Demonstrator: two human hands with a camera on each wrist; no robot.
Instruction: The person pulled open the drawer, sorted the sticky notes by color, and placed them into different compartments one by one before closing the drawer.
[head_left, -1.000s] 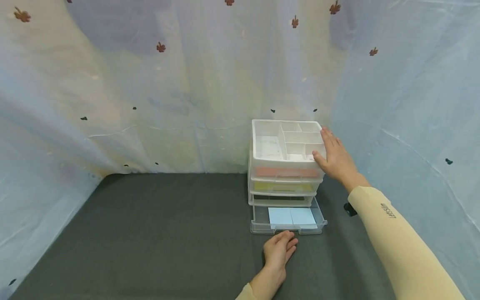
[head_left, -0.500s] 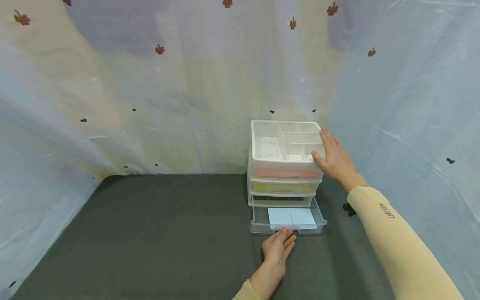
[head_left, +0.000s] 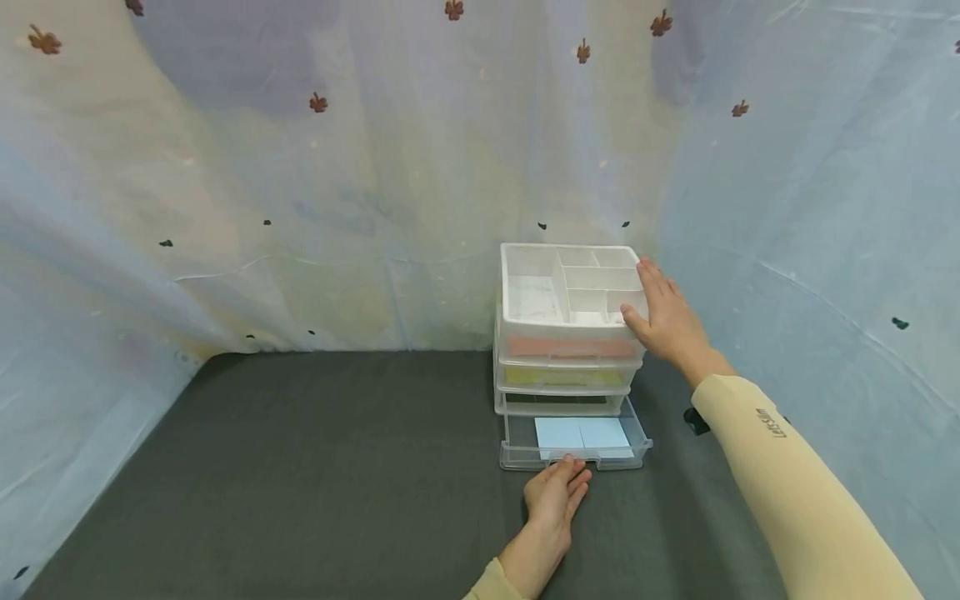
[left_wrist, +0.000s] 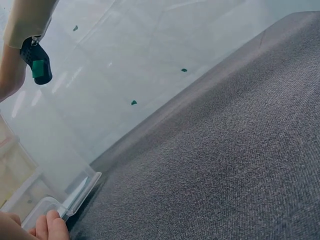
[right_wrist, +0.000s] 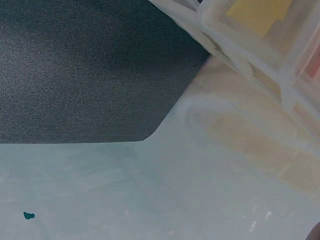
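Note:
A white plastic drawer organizer [head_left: 573,327] stands against the back curtain, its top split into compartments. Its clear bottom drawer [head_left: 517,457] is pulled out, with two light blue paper squares [head_left: 581,435] lying flat inside. My left hand [head_left: 547,500] is at the front of that drawer, fingertips at the notch in its front edge and the other fingers loosely extended. In the left wrist view, the left fingers [left_wrist: 55,227] lie against the drawer front. My right hand [head_left: 671,325] rests on the organizer's upper right side, fingers straight and thumb near the top rim.
Closed drawers above hold pink [head_left: 570,347] and yellow contents [head_left: 564,377]. A dark grey cloth [head_left: 262,475] covers the table. Pale patterned curtains [head_left: 405,183] hang behind and at both sides. A black device [left_wrist: 37,62] is strapped at the right wrist.
My left hand has shifted slightly up and left, bringing its fingertips to the drawer's front edge. The right hand and the drawer have stayed put; the head view has tilted slightly.

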